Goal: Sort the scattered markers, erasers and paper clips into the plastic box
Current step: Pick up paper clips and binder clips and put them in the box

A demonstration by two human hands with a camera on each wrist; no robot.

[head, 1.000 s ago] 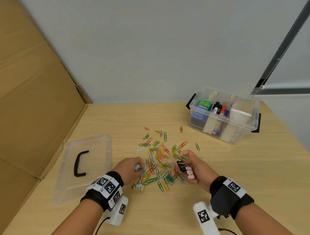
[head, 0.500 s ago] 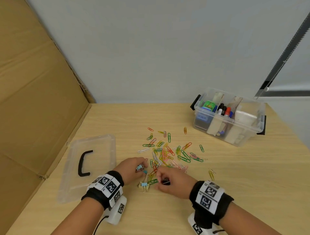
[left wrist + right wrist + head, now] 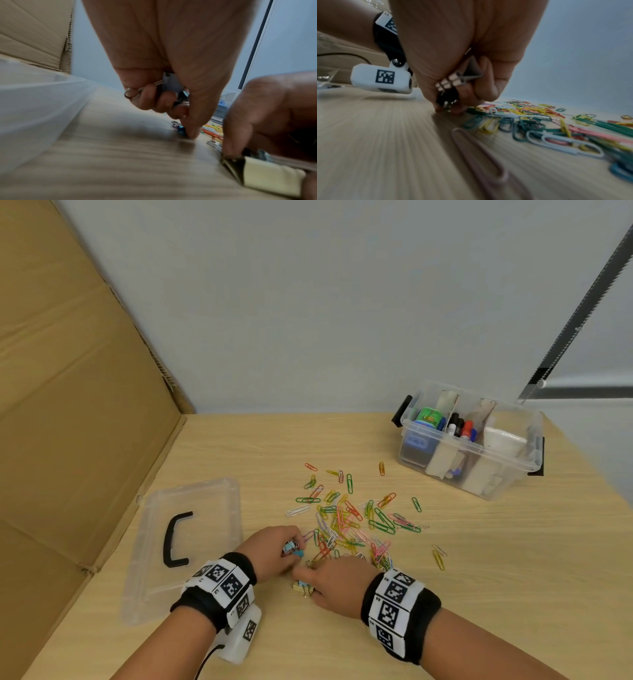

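Comparing with a second ago, I see my right hand has swung from the right of the pile of coloured wire paper clips to the lower middle of the head view, just beside my left hand, coming down over the cream binder clip on the pale wooden table. I judge it means another clip is about to join the handful before anything goes to the clear plastic box at upper right, which already holds markers. The right grip is curled round pink and black binder clips; the left grip pinches small blue binder clips. How many each holds is hidden by fingers, the wrist views are blurred, and I cannot tell whether the cream clip is gripped or only touched.
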